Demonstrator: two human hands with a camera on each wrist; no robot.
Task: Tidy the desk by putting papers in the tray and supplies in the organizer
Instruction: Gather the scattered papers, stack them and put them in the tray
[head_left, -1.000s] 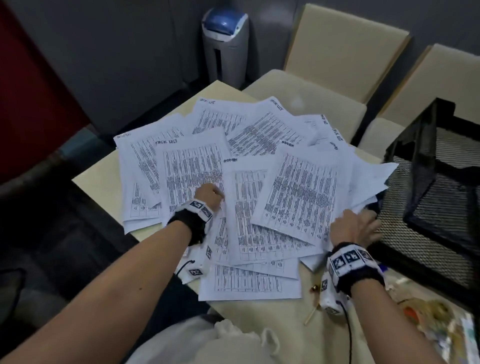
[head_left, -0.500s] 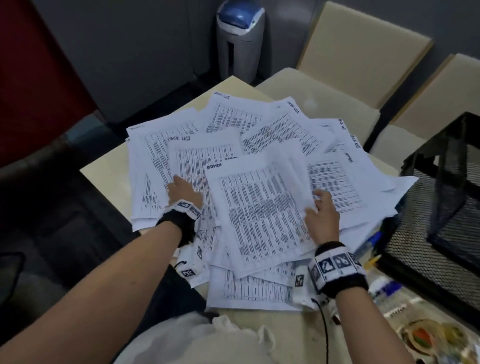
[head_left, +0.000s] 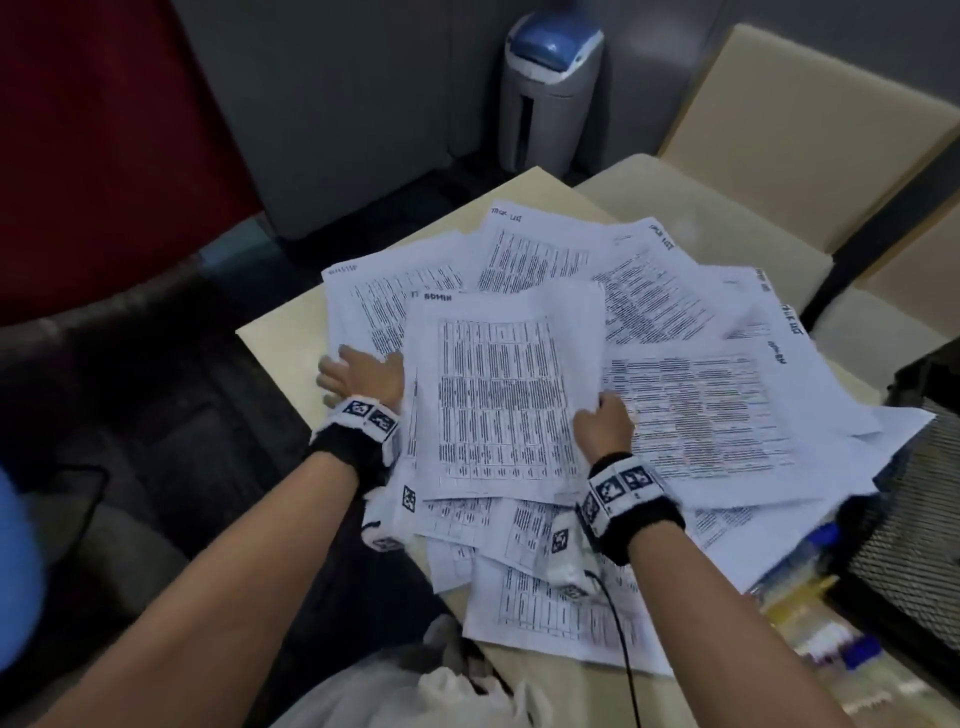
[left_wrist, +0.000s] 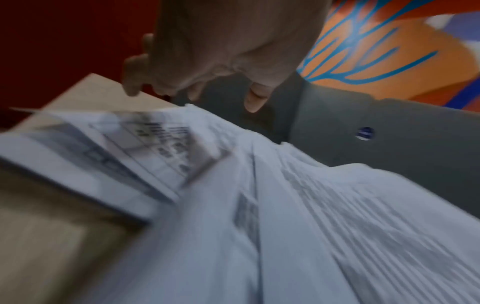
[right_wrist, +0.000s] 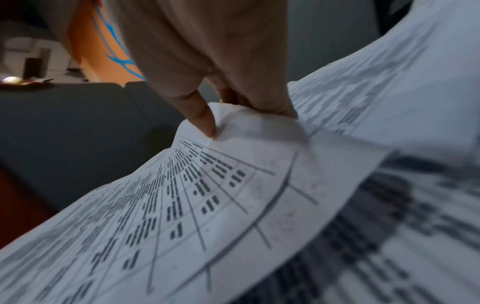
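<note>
Printed paper sheets (head_left: 691, 415) lie fanned over the beige desk (head_left: 280, 343). My right hand (head_left: 597, 410) pinches the right edge of the top sheet (head_left: 493, 395). The right wrist view shows thumb and fingers (right_wrist: 205, 121) clamped on that curled sheet (right_wrist: 197, 195). My left hand (head_left: 337, 371) sits at the pile's left edge with fingers spread. In the left wrist view its fingers (left_wrist: 257, 100) hang loosely over the papers (left_wrist: 285, 205) and hold nothing. The black mesh tray (head_left: 919, 467) stands at the right. Pens (head_left: 815, 545) lie beside it, partly under sheets.
Blurred supplies (head_left: 841, 639) lie on the desk's near right corner. Beige chairs (head_left: 779, 130) stand behind the desk, and a grey and blue bin (head_left: 550, 88) stands on the floor beyond. The desk's left edge drops off just left of my left hand.
My right hand has moved left from beside the tray, dragging the top sheet across the pile. My left hand has slid left to the pile's edge.
</note>
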